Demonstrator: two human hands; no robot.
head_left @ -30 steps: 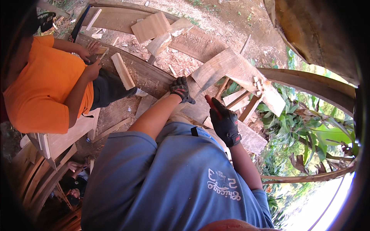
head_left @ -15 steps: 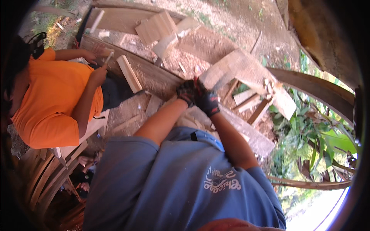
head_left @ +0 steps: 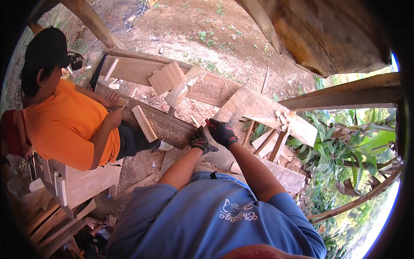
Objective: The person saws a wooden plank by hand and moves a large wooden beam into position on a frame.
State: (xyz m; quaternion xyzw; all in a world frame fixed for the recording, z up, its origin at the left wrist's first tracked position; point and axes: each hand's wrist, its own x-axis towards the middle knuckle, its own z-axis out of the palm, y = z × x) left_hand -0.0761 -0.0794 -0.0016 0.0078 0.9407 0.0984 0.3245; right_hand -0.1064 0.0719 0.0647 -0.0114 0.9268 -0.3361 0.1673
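The wide wooden board [head_left: 236,105] lies just beyond our right hand [head_left: 221,133], the nearer one, its long axis slanting forward and rightward. That grip is released, fingers extended; our left hand [head_left: 199,140], thumb spread, shows nothing held. Our palms are mostly hidden; fingertip contact we cannot confirm.

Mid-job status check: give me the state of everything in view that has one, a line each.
Left hand: gloved, thumb spread, fingers bent, nothing visibly held
Right hand: gloved, fingers extended, close beside the left
Square wood piece: lying askew on the far plank
Wide board: lying flat, small offcuts on top
Shavings: scattered between planks
Co-worker's near hand: closed around something slim
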